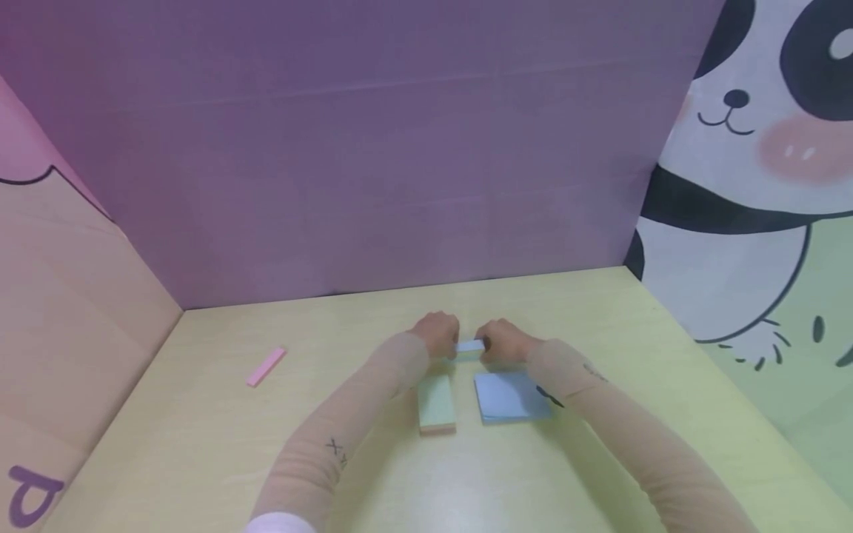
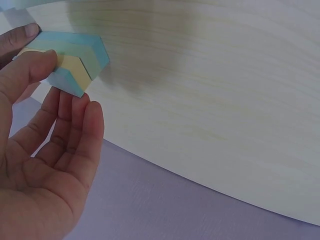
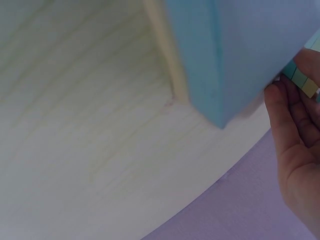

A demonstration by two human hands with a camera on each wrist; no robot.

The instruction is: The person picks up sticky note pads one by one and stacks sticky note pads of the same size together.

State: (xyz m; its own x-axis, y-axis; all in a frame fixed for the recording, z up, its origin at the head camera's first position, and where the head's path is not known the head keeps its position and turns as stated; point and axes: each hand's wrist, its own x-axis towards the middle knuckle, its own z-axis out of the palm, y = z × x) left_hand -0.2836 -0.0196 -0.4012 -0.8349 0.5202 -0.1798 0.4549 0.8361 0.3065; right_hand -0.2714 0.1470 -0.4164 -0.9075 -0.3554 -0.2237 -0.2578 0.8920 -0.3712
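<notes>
A small stack of coloured sticky note pads (image 1: 469,351), with blue, green and yellow layers, is between the two hands toward the back of the table. My left hand (image 1: 437,334) pinches its left end; in the left wrist view the thumb lies over the layered pads (image 2: 89,57) and the fingertips touch them from the other side. The opposite end is held by my right hand (image 1: 506,343), whose thumb and fingers close on the pads in the right wrist view. Nearer me lie a long pale green pad stack (image 1: 436,403) and a square blue pad (image 1: 512,398), partly under the right forearm.
A thin pink strip-shaped pad (image 1: 266,366) lies on the left of the pale wooden table (image 1: 200,444). A purple wall panel (image 1: 400,163) stands along the back edge. Printed panels rise at both sides, the right one with a panda (image 1: 740,259).
</notes>
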